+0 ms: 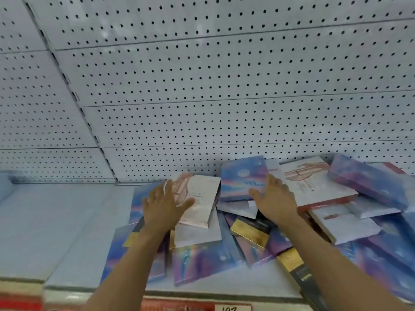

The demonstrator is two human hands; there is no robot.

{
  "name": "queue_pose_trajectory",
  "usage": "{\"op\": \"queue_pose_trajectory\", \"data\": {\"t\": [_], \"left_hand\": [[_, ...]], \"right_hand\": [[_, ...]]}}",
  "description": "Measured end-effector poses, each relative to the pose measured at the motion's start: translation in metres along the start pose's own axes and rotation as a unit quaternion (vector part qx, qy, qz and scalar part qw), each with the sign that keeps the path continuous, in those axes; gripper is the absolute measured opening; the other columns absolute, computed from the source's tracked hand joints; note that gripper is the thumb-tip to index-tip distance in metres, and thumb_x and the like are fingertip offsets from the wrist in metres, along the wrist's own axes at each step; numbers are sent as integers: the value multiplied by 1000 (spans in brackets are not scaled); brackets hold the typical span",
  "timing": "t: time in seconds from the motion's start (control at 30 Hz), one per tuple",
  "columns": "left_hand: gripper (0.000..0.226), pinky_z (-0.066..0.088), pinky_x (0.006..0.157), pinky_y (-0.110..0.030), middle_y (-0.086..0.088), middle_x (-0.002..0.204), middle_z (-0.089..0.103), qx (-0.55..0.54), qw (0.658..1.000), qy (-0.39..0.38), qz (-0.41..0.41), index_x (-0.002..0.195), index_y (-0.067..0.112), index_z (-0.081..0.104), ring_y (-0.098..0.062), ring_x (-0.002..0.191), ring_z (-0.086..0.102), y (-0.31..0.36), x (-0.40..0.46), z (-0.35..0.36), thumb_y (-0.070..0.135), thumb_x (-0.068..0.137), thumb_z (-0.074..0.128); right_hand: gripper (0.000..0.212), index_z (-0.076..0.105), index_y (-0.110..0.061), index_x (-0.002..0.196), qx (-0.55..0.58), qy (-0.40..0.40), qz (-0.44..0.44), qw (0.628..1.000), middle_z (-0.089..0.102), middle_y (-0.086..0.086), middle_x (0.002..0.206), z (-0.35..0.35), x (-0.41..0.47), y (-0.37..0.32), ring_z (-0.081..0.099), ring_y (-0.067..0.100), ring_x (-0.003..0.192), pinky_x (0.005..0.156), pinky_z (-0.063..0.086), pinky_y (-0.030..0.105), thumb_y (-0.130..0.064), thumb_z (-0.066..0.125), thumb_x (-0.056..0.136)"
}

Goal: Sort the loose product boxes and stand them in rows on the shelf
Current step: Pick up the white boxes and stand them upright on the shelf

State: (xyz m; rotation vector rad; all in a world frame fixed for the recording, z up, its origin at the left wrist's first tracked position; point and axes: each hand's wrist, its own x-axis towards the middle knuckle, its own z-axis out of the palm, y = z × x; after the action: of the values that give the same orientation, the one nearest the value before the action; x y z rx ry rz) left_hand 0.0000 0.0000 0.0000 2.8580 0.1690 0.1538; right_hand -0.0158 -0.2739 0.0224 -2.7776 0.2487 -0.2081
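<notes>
A loose heap of flat product boxes lies on the white shelf (67, 221). Several are blue-purple iridescent boxes (242, 176), others are white boxes with a pink lip drawing (314, 182), and some are black-and-gold boxes (251, 232). My left hand (164, 205) reaches over the heap with straight, spread fingers at the left edge of a white lip-drawing box (202, 198). My right hand (276, 198) stretches out flat between an upper blue-purple box and the larger white box. Neither hand holds anything.
A white pegboard back wall (202, 86) rises behind the shelf. The shelf's left half shows bare surface. A red price strip (179, 307) runs along the front edge. More boxes spill toward the right edge (381, 254).
</notes>
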Motion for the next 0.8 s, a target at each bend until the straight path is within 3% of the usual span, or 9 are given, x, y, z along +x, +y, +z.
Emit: {"op": "queue_pose_trajectory", "data": {"t": [0.1, 0.2, 0.27, 0.4, 0.47, 0.53, 0.6, 0.7, 0.8], "left_hand": [[120, 36, 106, -51, -15, 150, 36, -45, 993, -98, -44, 152, 20, 15, -36, 133, 39, -7, 20, -4, 89, 61, 51], [142, 40, 104, -51, -12, 151, 35, -33, 982, -178, -52, 150, 20, 14, -35, 133, 41, -16, 39, -2, 102, 38, 43], [142, 44, 100, -49, -10, 146, 40, -19, 980, -191, -52, 147, 22, 19, -33, 129, 45, -17, 47, -1, 103, 33, 43], [128, 44, 100, -43, -11, 142, 42, -32, 975, -209, -68, 146, 23, 19, -31, 126, 48, -14, 54, -7, 91, 46, 62], [129, 46, 100, -43, -9, 136, 50, -81, 967, -223, -94, 140, 20, 30, -29, 122, 52, -21, 60, -3, 90, 38, 66], [112, 54, 89, -40, -2, 115, 64, -159, 952, -228, -126, 119, 20, 50, -22, 102, 63, -29, 63, 0, 88, 32, 71], [76, 57, 80, -36, -1, 98, 71, -244, 933, -228, -134, 101, 18, 64, -20, 87, 68, -32, 61, -1, 71, 50, 81], [45, 58, 69, -33, -5, 85, 75, -347, 900, -212, -155, 97, 11, 68, -23, 75, 72, -30, 55, -4, 45, 71, 81], [39, 57, 56, -32, -9, 82, 76, -435, 862, -208, -155, 101, 5, 68, -24, 68, 73, -23, 44, -9, 34, 77, 79]], "right_hand": [[80, 31, -1, 138, -59, -7, 66, 996, 47, 20, 133, 6, 18, -12, 41, 35, 123, 97, 36, 44, -63, 43, 89], [110, 17, -2, 146, -127, -56, 87, 987, 43, 19, 137, 9, 28, -26, 35, 34, 128, 96, 35, 48, -83, 40, 75], [119, 13, -4, 145, -147, -74, 98, 981, 42, 18, 136, 11, 34, -32, 35, 34, 125, 92, 36, 49, -87, 46, 66], [130, 2, -2, 145, -82, -84, 107, 987, 32, 23, 140, 13, 44, -41, 33, 39, 128, 98, 39, 48, -72, 71, 60], [130, -2, 2, 146, -35, -81, 114, 990, 29, 28, 142, 12, 47, -41, 33, 42, 131, 104, 35, 46, -60, 77, 64], [119, 6, 4, 145, 53, -78, 138, 986, 37, 27, 140, 11, 52, -34, 40, 41, 128, 102, 36, 44, -46, 81, 68], [93, 32, 3, 137, 159, -60, 167, 971, 54, 20, 126, 11, 56, -24, 54, 36, 114, 94, 45, 40, -35, 83, 69], [38, 65, -2, 102, 320, -5, 203, 925, 68, 15, 93, 11, 54, -13, 66, 30, 83, 77, 57, 45, -22, 78, 72], [14, 67, -2, 87, 406, 37, 221, 886, 69, 19, 85, 6, 47, -4, 68, 33, 73, 63, 60, 47, -10, 71, 76]]}}
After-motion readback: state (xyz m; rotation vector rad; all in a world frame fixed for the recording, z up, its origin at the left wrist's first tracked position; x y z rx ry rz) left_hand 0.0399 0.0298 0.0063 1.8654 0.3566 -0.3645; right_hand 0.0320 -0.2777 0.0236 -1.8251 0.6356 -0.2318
